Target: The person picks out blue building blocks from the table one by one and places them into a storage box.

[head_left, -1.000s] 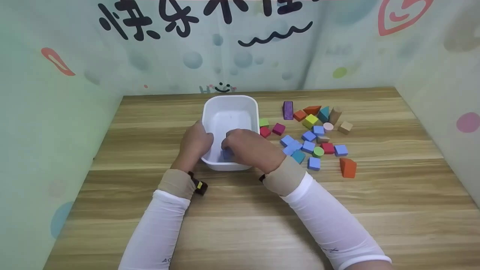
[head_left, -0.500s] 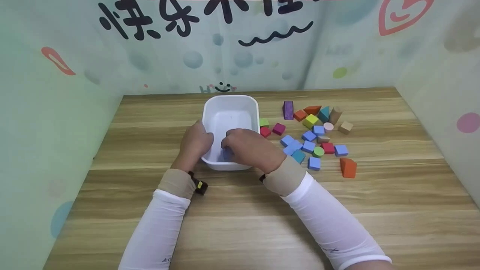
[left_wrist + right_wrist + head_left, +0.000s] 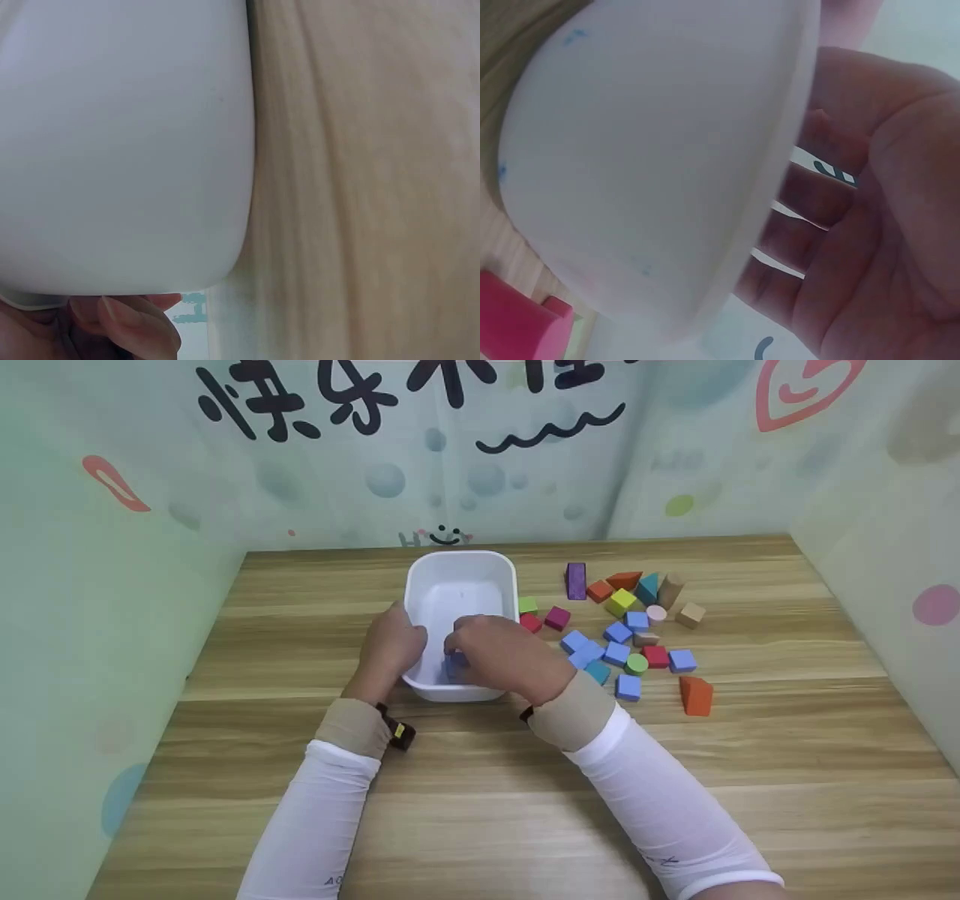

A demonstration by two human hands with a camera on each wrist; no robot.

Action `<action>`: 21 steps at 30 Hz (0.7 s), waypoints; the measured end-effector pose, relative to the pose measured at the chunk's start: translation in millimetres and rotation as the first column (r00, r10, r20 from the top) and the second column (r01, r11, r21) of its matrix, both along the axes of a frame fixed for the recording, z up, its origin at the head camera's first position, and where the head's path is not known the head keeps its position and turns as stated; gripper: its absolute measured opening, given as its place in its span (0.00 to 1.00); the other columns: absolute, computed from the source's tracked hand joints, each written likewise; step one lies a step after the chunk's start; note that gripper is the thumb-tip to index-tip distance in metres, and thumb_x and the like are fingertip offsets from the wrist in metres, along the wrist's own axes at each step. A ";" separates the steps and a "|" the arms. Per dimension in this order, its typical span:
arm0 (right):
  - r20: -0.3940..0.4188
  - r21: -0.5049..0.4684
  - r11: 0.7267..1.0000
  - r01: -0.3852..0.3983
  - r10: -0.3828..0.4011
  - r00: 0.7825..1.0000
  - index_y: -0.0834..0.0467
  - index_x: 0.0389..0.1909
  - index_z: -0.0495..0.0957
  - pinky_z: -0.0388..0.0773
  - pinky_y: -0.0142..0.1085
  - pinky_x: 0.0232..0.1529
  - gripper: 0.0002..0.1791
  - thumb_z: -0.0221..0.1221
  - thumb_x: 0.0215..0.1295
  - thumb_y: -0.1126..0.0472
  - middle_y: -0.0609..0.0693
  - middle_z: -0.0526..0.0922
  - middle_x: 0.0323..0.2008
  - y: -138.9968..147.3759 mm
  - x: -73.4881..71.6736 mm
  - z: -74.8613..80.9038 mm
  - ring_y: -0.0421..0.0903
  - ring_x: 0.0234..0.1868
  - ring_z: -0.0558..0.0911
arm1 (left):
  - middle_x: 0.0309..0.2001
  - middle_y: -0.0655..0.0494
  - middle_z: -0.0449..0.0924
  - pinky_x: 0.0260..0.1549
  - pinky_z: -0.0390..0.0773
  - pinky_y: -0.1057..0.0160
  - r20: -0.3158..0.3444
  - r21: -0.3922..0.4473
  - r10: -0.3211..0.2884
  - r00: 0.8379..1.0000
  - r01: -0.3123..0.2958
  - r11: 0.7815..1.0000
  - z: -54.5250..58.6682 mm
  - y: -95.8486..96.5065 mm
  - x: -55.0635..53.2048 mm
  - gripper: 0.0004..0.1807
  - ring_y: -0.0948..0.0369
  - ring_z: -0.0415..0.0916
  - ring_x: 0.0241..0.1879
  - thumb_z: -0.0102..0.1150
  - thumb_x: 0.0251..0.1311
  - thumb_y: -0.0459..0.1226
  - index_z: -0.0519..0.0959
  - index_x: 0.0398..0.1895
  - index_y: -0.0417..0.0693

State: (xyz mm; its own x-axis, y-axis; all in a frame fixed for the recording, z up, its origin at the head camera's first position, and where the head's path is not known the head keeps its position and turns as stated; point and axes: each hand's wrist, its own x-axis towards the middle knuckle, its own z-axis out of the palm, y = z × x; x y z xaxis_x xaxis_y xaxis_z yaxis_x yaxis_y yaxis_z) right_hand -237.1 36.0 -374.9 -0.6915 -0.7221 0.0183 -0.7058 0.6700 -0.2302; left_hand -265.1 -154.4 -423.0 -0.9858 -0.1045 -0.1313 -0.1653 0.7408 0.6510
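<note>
A white plastic bin (image 3: 461, 585) stands on the wooden table. My left hand (image 3: 391, 643) grips its left rim, thumb over the edge; in the left wrist view the curled fingers (image 3: 139, 326) press against the outer wall. My right hand (image 3: 510, 656) reaches over the right rim into the near end of the bin. There its bent fingers hold a blue block (image 3: 454, 668), partly covered by the hand. In the right wrist view the bin's wall (image 3: 652, 150) hides the fingertips, and the palm (image 3: 885, 247) faces the rim.
Right of the bin lie several loose wooden blocks, among them a purple block (image 3: 576, 581), a yellow cube (image 3: 621, 602), blue cubes (image 3: 628, 687) and an orange wedge (image 3: 697, 696). A red block (image 3: 530, 623) lies close against the bin's right side. A printed curtain (image 3: 525, 495) closes off the back.
My right hand shifts very slightly at the same spot inside the bin, and a bit more of the blue block shows. The left hand, the bin and the loose blocks stay put.
</note>
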 end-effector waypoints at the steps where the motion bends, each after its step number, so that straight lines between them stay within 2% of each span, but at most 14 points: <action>1: 0.001 0.000 1.000 0.003 -0.003 1.000 0.56 0.56 0.90 0.87 0.44 0.59 0.17 0.73 0.68 0.58 0.53 0.90 0.50 0.7 0.0 1.1 0.47 0.45 0.86 | 0.65 0.31 0.77 0.51 0.89 0.47 0.002 0.000 -0.001 1.000 0.001 1.000 0.2 0.0 0.0 0.32 0.43 0.81 0.59 0.47 0.70 0.34 0.65 0.76 0.30; 7: 0.023 -0.006 1.000 0.029 -0.029 0.999 0.57 0.57 0.89 0.87 0.45 0.55 0.17 0.70 0.69 0.58 0.54 0.88 0.51 8.2 -1.2 11.9 0.48 0.45 0.85 | 0.67 0.32 0.76 0.56 0.87 0.46 0.029 -0.013 -0.003 1.000 0.003 1.000 1.3 -0.2 -0.8 0.32 0.43 0.79 0.61 0.47 0.72 0.36 0.63 0.77 0.30; 10: 0.060 -0.010 0.998 0.059 -0.058 0.997 0.58 0.58 0.88 0.86 0.46 0.58 0.18 0.70 0.70 0.57 0.55 0.87 0.54 14.7 -3.7 18.9 0.50 0.48 0.85 | 0.67 0.32 0.75 0.56 0.87 0.47 0.044 -0.020 0.004 0.999 -0.003 1.000 2.1 0.2 -0.9 0.33 0.43 0.79 0.61 0.46 0.73 0.36 0.62 0.78 0.30; 15: 0.149 -0.006 0.986 0.166 -0.164 0.975 0.56 0.62 0.86 0.84 0.48 0.63 0.22 0.71 0.70 0.54 0.55 0.85 0.59 28.8 -11.4 28.7 0.52 0.53 0.84 | 0.68 0.33 0.75 0.53 0.88 0.48 0.064 -0.014 0.016 0.998 -0.015 1.000 4.0 1.7 -0.7 0.33 0.44 0.81 0.59 0.45 0.74 0.36 0.60 0.80 0.33; 21: 0.183 -0.034 0.970 0.241 -0.231 0.956 0.55 0.62 0.86 0.84 0.49 0.63 0.23 0.71 0.69 0.52 0.55 0.84 0.62 48.5 -19.7 37.4 0.53 0.58 0.83 | 0.69 0.34 0.74 0.54 0.88 0.48 0.071 0.009 0.022 0.997 -0.023 1.000 4.3 2.3 -1.0 0.33 0.44 0.80 0.61 0.45 0.75 0.36 0.61 0.81 0.36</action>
State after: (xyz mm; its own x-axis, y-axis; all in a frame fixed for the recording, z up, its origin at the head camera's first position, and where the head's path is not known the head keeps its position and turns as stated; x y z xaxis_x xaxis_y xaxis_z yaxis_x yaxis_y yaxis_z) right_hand -256.9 84.4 -337.5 -0.8382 -0.5390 -0.0837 -0.4738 0.7954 -0.3778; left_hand -266.1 -152.1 -418.7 -0.9713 -0.1250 -0.2024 -0.2282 0.7297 0.6445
